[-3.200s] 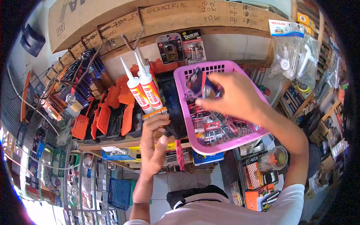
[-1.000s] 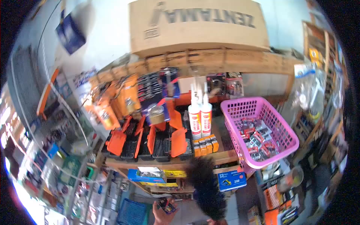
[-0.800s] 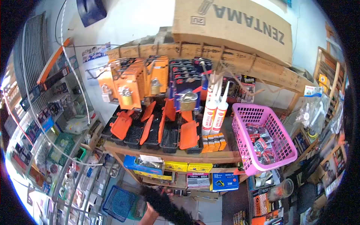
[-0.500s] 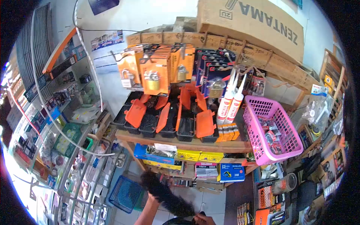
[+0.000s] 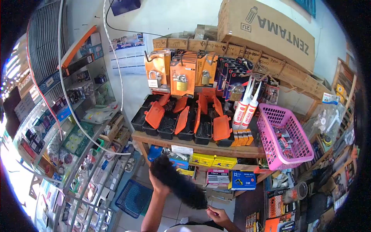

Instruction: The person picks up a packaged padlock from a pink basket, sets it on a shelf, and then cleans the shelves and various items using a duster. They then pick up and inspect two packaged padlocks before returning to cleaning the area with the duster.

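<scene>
A fluffy black duster (image 5: 179,185) slants across the lower middle of the head view, low in front of the wooden shelf. My left hand (image 5: 158,185) is at its upper left end, closed against it, with most fingers hidden behind the fluff. At the lower right end my right hand (image 5: 218,215) pinches the duster's thin end. Above it on the shelf stand black boxes with orange lids (image 5: 186,120), holding dark screws or nails.
Padlocks on orange cards (image 5: 183,79) hang above the boxes. White sealant tubes (image 5: 245,108) stand beside a pink basket (image 5: 284,133). Small boxes (image 5: 212,159) fill the lower shelf. A glass cabinet (image 5: 77,154) lines the left side; a blue basket (image 5: 133,197) sits on the floor.
My view has shifted, so the shelf appears further right. The duster and both hands have moved right and now look sharper, with more of both hands visible.
</scene>
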{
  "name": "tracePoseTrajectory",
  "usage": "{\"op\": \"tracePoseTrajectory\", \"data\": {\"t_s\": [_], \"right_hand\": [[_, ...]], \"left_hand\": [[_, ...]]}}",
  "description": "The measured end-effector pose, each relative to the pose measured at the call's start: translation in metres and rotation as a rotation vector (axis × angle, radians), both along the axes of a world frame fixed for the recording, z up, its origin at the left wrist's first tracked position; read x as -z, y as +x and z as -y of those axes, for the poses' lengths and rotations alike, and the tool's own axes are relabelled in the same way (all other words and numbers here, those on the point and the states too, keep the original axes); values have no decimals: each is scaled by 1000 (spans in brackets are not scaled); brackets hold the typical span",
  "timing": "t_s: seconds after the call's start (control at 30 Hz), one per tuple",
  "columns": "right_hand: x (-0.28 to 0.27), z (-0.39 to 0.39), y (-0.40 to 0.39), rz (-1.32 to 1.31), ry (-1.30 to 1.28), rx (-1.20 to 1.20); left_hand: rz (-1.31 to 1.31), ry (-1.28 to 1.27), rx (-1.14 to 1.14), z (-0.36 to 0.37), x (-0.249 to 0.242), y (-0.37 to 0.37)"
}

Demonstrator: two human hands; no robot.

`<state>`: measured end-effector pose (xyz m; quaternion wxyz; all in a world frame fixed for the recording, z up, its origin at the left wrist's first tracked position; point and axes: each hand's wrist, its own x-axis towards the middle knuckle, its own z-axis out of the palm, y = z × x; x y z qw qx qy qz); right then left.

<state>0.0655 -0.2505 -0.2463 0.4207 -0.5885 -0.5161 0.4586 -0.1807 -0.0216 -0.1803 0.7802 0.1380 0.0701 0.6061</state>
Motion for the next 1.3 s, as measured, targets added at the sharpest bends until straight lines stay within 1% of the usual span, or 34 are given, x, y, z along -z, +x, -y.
{"op": "tracePoseTrajectory", "data": {"t_s": [0.03,0.07,0.1,0.13,0.17,0.2,0.23,0.27,0.33,0.37,0.43,0.47,0.5,0.57,0.63,0.67,0.7,0.73,0.77,0.8,0.83,0.87,0.9,0.97,1.0,1.03,1.07,1.1,1.13,1.17,1.2,1.23,1.27,1.3], "right_hand": [[-2,-1,-1,-6,-5,-46],[-7,0,-1,-9,-1,-39],[-21,2,-2,7,12,36],[-28,2,-3,24,25,111],[-25,2,-4,25,30,115],[-17,3,-6,-15,44,121],[-14,5,-5,-52,59,125],[-12,7,-4,-46,61,130],[-12,10,-3,-81,107,58],[-13,11,-1,-78,115,63],[-17,13,-1,-118,66,284],[-17,14,-1,-119,69,290],[-18,14,-2,-124,95,245],[-19,15,-2,-132,146,156],[-21,20,1,-119,128,183],[-23,21,2,-105,111,199],[-28,21,0,-107,110,199],[-36,21,-3,-160,27,266],[-40,22,-4,-211,-57,331],[-39,23,-5,-209,-62,327],[-37,24,-3,-177,-34,242],[-34,25,-1,-144,-8,156],[-29,25,0,-140,-11,149],[-18,22,1,-47,132,300],[-19,23,3,-45,126,290],[-21,23,6,-91,25,243],[-22,22,8,-136,-76,196],[-25,21,7,-132,-81,187],[-27,22,5,-147,-55,149],[-30,24,3,-164,-25,119],[-32,23,0,-163,-24,124],[-35,23,-3,-158,-40,196],[-35,22,-6,-153,-55,264],[-33,22,-5,-152,-52,261]], "left_hand": [[-23,177,110,-4,2,-3],[-25,251,106,-8,4,-1],[-25,253,112,-5,-15,6],[-47,65,21,3,-47,17],[-68,-121,-71,7,-64,23],[29,-106,-11,-3,-56,27],[33,-105,-6,-13,-44,30],[53,219,113,-22,-33,32],[69,393,222,-21,-41,40],[73,482,274,-21,-45,44],[-14,-47,96,-1,-83,56],[18,-90,122,-8,-73,58],[16,-88,130,-7,-72,61],[42,89,118,-6,-71,68],[158,460,267,-13,-58,68],[99,284,237,-15,-53,67],[40,105,204,-6,-72,65],[-12,14,205,5,-92,66],[-19,9,193,8,-98,68],[40,64,206,3,-87,68],[102,121,217,-2,-78,68],[106,117,211,-5,-71,67],[132,227,274,-4,-73,65],[158,336,326,-1,-79,60],[88,210,276,6,-103,60],[20,82,224,12,-114,59],[56,99,224,5,-102,59],[59,94,213,-7,-78,59],[109,155,177,-9,-70,58],[140,262,217,-9,-63,57],[170,370,257,0,-79,56],[199,477,296,9,-95,55],[114,260,232,12,-101,56],[32,45,163,13,-104,55]]}}
